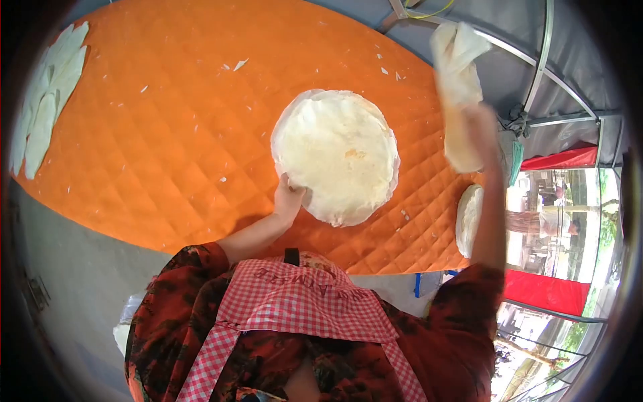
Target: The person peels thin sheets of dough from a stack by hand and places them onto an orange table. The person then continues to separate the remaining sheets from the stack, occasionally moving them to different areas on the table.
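Note:
A stack of thin, round, pale flatbreads (338,155) lies on the orange quilted table cover (181,120), a toasted spot showing on its top. My left hand (289,202) pinches the stack's lower left edge, thumb on top. Out to the right, my right hand (479,126) is raised and smeared by motion. A limp, pale thin flatbread (461,74) is in its grip, hanging above and below the fingers. Below that hand, another pale round stack (470,218) sits at the table's right edge.
Long folded pale sheets (50,100) lie at the far left end of the table. Small white flakes are scattered over the orange cover. Metal frame poles (542,60) and red cloth panels (549,291) stand to the right. Another person (544,223) appears beyond them.

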`<state>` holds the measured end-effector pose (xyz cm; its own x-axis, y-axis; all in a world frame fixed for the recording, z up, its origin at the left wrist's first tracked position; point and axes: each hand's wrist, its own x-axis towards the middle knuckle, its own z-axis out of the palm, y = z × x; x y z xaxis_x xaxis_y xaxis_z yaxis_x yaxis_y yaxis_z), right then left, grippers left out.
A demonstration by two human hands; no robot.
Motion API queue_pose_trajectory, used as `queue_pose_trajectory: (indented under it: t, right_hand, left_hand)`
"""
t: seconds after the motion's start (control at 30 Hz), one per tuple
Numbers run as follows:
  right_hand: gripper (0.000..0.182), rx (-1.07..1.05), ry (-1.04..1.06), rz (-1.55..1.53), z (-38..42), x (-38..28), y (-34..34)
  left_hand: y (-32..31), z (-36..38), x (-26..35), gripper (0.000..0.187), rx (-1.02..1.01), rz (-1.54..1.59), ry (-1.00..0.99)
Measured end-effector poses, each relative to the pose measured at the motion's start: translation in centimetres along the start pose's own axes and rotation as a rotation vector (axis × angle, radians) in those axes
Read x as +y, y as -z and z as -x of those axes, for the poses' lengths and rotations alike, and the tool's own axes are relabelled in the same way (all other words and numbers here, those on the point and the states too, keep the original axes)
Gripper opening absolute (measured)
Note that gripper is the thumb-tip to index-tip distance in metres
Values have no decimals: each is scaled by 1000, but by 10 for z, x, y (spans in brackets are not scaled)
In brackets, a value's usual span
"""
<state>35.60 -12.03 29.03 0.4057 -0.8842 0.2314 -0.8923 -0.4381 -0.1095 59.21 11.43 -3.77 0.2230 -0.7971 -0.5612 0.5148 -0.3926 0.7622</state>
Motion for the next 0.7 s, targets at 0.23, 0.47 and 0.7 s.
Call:
queue_pose_trajectory:
  t: [0.23,0.47,0.7]
  right_hand:
    - [36,-339,-255,-330,171,-105,-258]
    - [31,-180,-102,-222,151,-139,-180]
    - [45,-200,179,-190,216,-151,-266]
  left_hand:
    - [-4,10,0,33,-49,85,121]
    - [-1,20,8,32,-103,52,127]
    - [-3,15,2,30,-120,100,188]
